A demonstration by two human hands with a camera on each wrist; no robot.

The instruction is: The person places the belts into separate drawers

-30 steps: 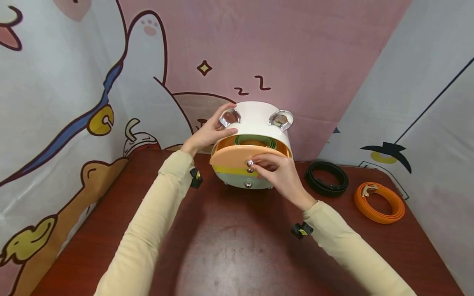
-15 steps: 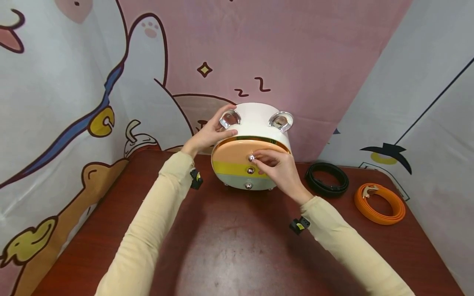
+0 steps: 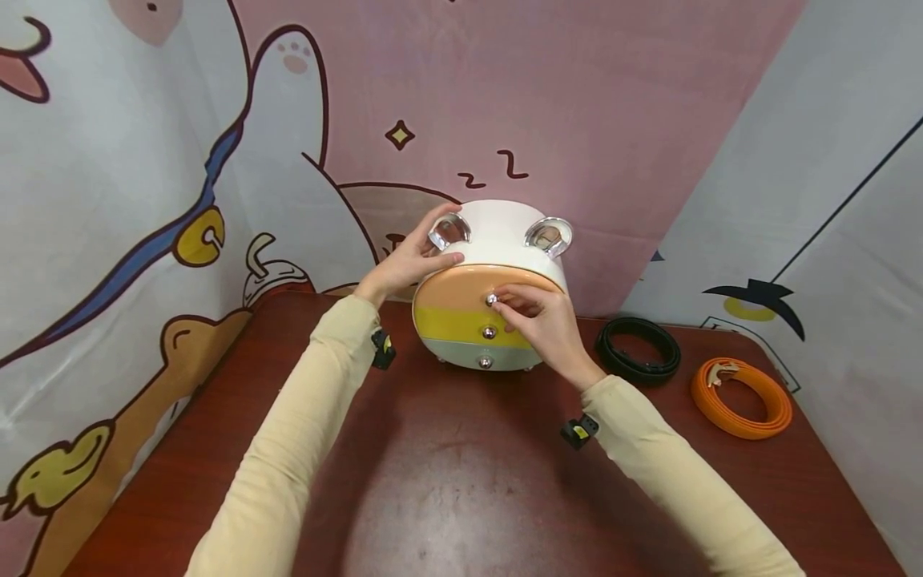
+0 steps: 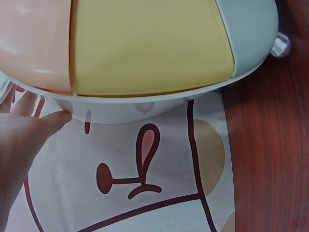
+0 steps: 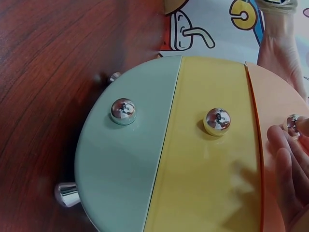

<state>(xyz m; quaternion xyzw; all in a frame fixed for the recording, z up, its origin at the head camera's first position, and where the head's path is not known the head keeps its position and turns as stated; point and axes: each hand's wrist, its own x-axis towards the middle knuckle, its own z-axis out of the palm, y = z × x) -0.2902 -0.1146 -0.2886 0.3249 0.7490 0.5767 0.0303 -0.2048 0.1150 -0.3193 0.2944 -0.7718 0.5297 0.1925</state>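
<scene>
A small white drawer cabinet (image 3: 502, 228) with two silver ears stands at the back of the table. Its front has an orange drawer (image 3: 454, 290) on top, a yellow drawer (image 3: 447, 324) and a grey-green drawer (image 3: 454, 353), all flush with the case. My left hand (image 3: 407, 260) holds the cabinet's upper left side around the silver ear (image 3: 449, 231), thumb on the white shell. Finger and thumb of my right hand (image 3: 544, 320) pinch the round silver knob (image 5: 292, 123) of the orange drawer. In the left wrist view, the left thumb touches the case edge.
A coiled black belt (image 3: 613, 358) lies right of the cabinet. Farther right is a coiled orange belt (image 3: 775, 401) with a light buckle. Printed cloth (image 3: 577, 104) hangs behind the reddish-brown table (image 3: 433, 465).
The orange drawer has slid back from partly pulled out to flush, hiding the green coil inside. My right hand moved inward with its knob. The left hand stayed in place.
</scene>
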